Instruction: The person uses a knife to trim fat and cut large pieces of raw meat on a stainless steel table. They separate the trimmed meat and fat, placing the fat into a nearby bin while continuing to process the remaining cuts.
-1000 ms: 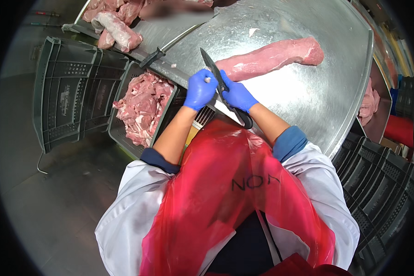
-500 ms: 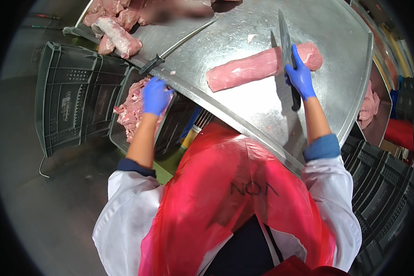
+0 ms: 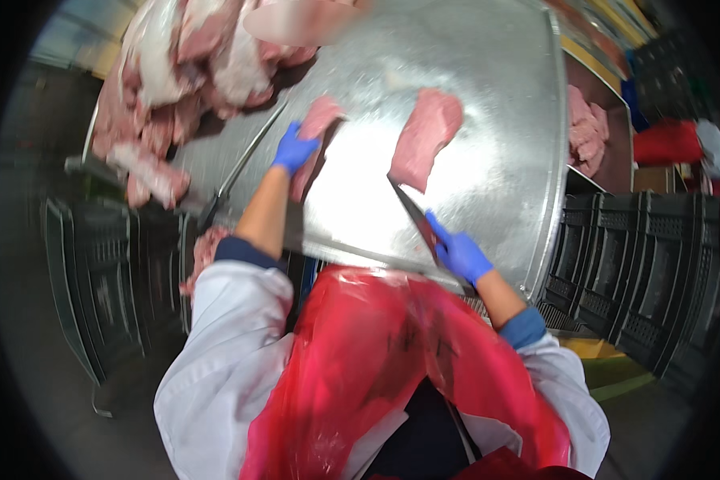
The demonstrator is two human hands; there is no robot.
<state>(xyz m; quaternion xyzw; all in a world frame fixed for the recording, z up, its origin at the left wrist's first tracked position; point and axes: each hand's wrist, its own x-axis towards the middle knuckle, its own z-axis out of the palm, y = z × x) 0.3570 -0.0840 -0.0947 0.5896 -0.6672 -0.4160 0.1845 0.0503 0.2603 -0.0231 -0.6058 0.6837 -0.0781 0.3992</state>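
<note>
My left hand (image 3: 296, 150) is closed on a piece of pink pork loin (image 3: 322, 118), held tilted over the steel table (image 3: 360, 216). Another piece of pork loin (image 3: 429, 132) lies on the table to the right of it. In my right hand (image 3: 462, 254) is a long knife (image 3: 414, 214), its blade pointing away and to the left. The knife's tip is by the near end of the lying piece; I cannot tell whether they touch. My fingers hide most of the knife's handle.
A large pile of meat (image 3: 192, 76) covers the table's far left. A honing steel (image 3: 252, 152) lies beside it, handle at the table's edge. A crate of trimmings (image 3: 206, 256) stands below left. Dark crates (image 3: 616, 264) and a bin of meat (image 3: 588, 132) stand right.
The single long loin is now two separate pieces. My left hand has gone from above the trimmings crate to one piece. My right hand has drawn the knife nearer to me. The view has shifted.
</note>
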